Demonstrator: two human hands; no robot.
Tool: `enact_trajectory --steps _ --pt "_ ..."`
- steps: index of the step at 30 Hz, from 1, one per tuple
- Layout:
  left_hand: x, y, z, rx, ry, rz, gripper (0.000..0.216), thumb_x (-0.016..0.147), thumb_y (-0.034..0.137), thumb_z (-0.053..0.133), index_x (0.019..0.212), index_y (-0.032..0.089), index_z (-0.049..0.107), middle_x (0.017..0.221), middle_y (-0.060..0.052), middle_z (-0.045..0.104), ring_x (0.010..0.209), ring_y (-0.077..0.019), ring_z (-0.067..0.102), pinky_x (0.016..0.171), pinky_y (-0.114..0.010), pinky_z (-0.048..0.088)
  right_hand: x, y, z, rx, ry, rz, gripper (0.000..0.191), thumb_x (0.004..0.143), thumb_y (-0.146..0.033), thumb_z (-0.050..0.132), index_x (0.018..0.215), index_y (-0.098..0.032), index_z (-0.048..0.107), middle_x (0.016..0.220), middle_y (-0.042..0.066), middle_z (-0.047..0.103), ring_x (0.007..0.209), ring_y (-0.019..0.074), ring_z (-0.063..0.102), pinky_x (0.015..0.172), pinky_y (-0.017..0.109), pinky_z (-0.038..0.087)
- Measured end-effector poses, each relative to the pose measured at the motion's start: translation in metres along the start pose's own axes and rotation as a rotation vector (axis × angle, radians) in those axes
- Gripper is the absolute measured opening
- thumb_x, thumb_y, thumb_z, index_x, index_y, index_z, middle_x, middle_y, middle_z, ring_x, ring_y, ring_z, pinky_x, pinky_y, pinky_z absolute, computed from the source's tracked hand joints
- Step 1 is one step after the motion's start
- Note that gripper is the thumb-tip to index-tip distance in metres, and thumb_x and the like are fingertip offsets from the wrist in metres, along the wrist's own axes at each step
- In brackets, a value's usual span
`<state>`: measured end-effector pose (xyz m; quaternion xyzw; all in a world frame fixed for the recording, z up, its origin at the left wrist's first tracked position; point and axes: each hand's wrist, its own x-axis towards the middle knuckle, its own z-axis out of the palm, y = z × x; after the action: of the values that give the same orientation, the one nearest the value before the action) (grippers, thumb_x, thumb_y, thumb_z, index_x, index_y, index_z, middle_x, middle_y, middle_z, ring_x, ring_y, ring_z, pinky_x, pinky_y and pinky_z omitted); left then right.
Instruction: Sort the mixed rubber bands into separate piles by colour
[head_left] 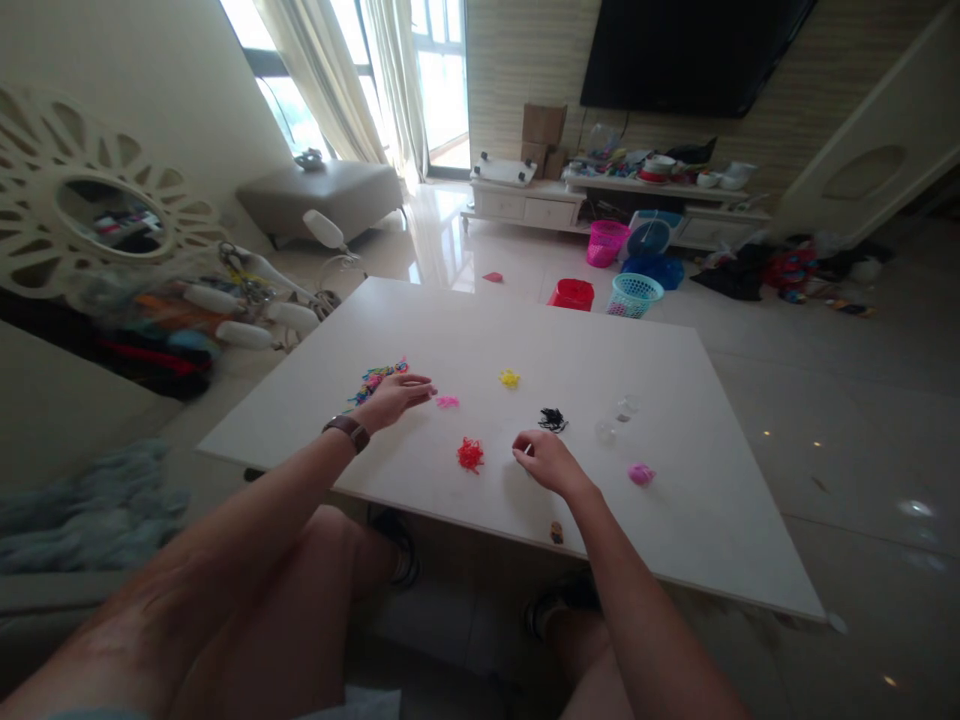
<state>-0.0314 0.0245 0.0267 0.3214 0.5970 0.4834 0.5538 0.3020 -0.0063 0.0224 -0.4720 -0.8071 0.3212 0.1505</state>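
Note:
My left hand (396, 396) reaches over the table (435, 325), beside a heap of mixed-colour small bands (373, 380). Its fingertips come together close to a small pink pile (448, 402); anything pinched in them is too small to make out. My right hand (546, 460) is curled, thumb towards the fingers, just above the tabletop. What it may hold is hidden. It lies between a red pile of bands (470, 455) and a black pile (553, 419). Farther back is a yellow pile (510, 379).
On the table's right are a crumpled pinkish-purple item (640, 474) and clear plastic pieces (606, 431). A small brown object (556, 532) lies by the front edge. Beyond the table stand a red bin (572, 294) and a light-blue basket (635, 292). A white-shaded lamp (292, 318) is at left.

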Motion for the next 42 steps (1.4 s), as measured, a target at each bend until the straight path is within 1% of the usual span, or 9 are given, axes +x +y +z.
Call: enact_trajectory --steps 5,7,10,16,20,25,31,37,42 --pt "-0.048 -0.002 0.079 -0.167 -0.296 -0.057 0.035 0.067 0.020 0.088 0.096 0.010 0.071 0.090 -0.012 0.075 0.085 -0.0191 0.073 0.095 -0.038 0.056 0.010 -0.004 -0.002 0.142 0.137 0.013 0.015 0.087 -0.028 0.061 0.082 -0.018 0.072 0.080 0.005 0.073 0.070 0.0153 0.065 0.069 0.027 0.047" --pt "-0.061 -0.008 0.100 -0.192 -0.359 -0.067 0.033 0.068 0.021 0.088 0.095 0.011 0.071 0.090 -0.012 0.075 0.085 -0.0191 0.073 0.095 -0.039 0.056 0.014 -0.007 -0.005 0.314 0.219 0.054 0.024 0.090 -0.036 0.058 0.084 -0.018 0.072 0.080 0.005 0.073 0.069 0.0156 0.066 0.068 0.027 0.049" --pt "-0.065 -0.019 0.116 -0.223 -0.371 -0.068 0.034 0.065 0.024 0.090 0.092 0.012 0.072 0.090 -0.012 0.076 0.087 -0.0192 0.073 0.095 -0.038 0.055 0.019 -0.011 -0.007 0.548 0.294 0.098 0.033 0.091 -0.047 0.058 0.086 -0.016 0.072 0.080 0.006 0.074 0.068 0.0163 0.068 0.068 0.028 0.052" --pt "-0.047 -0.028 0.124 -0.183 -0.381 -0.012 0.033 0.063 0.029 0.091 0.086 0.013 0.073 0.085 -0.008 0.074 0.084 -0.0177 0.072 0.097 -0.039 0.054 0.021 -0.013 0.001 0.643 0.303 0.070 0.032 0.074 -0.046 0.078 0.086 -0.017 0.075 0.080 0.006 0.075 0.073 0.0186 0.068 0.070 0.030 0.054" --pt "-0.033 -0.027 0.129 -0.180 -0.402 -0.003 0.033 0.063 0.029 0.090 0.086 0.013 0.074 0.087 -0.008 0.074 0.086 -0.0174 0.071 0.097 -0.039 0.054 0.027 -0.013 -0.001 0.665 0.376 0.104 0.030 0.074 -0.045 0.079 0.085 -0.018 0.076 0.077 0.006 0.075 0.071 0.0190 0.069 0.068 0.030 0.054" --pt "-0.021 -0.025 0.127 -0.173 -0.394 -0.012 0.035 0.062 0.031 0.091 0.087 0.013 0.074 0.088 -0.009 0.076 0.086 -0.0183 0.072 0.098 -0.039 0.054 0.038 -0.016 -0.006 0.665 0.387 0.114 0.028 0.075 -0.044 0.078 0.084 -0.018 0.075 0.073 0.005 0.073 0.067 0.0176 0.067 0.063 0.028 0.052" --pt "-0.023 -0.017 0.116 -0.180 -0.397 -0.021 0.037 0.065 0.032 0.090 0.092 0.012 0.073 0.093 -0.013 0.077 0.093 -0.0219 0.073 0.100 -0.042 0.053 0.044 -0.018 0.000 0.787 0.416 0.155 0.033 0.073 -0.049 0.079 0.081 -0.018 0.071 0.072 0.004 0.071 0.066 0.0169 0.066 0.065 0.029 0.054" --pt "-0.027 -0.013 0.116 -0.160 -0.396 -0.025 0.034 0.065 0.027 0.090 0.090 0.012 0.072 0.090 -0.014 0.077 0.092 -0.0242 0.075 0.100 -0.044 0.053 0.038 -0.018 0.004 0.854 0.522 0.195 0.032 0.074 -0.048 0.077 0.084 -0.019 0.068 0.077 0.003 0.073 0.063 0.0151 0.065 0.065 0.030 0.054" --pt "-0.029 -0.011 0.112 -0.169 -0.343 -0.027 0.030 0.065 0.021 0.087 0.089 0.012 0.071 0.088 -0.013 0.077 0.091 -0.0234 0.074 0.101 -0.043 0.053 0.038 -0.017 0.005 0.853 0.543 0.203 0.031 0.071 -0.044 0.080 0.083 -0.018 0.068 0.075 0.003 0.071 0.064 0.0156 0.065 0.066 0.030 0.054"
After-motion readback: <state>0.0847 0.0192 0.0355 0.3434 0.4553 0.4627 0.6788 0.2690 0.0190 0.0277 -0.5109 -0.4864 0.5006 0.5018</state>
